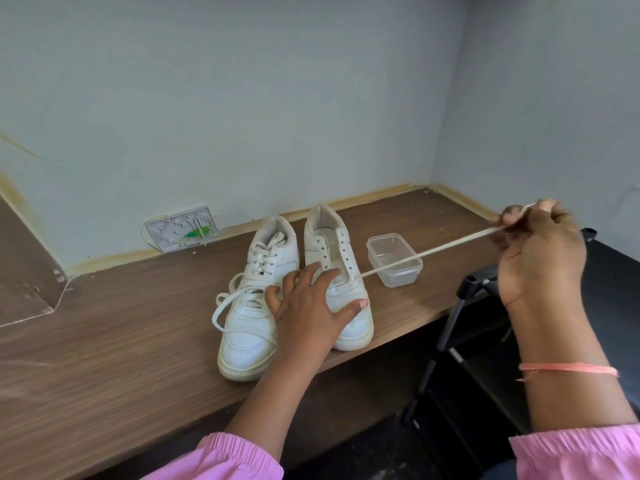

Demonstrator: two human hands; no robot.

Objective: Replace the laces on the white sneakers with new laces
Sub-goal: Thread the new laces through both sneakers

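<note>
On the wooden shelf [138, 341] two white sneakers stand side by side, toes toward the person. The left sneaker [252, 299] is laced; the right sneaker [341, 271] shows bare eyelets. The left hand [311, 306] rests on it with fingers spread. The right hand [540, 251] pinches a taut lace [433, 252] running over a clear plastic box [394, 259]
</note>
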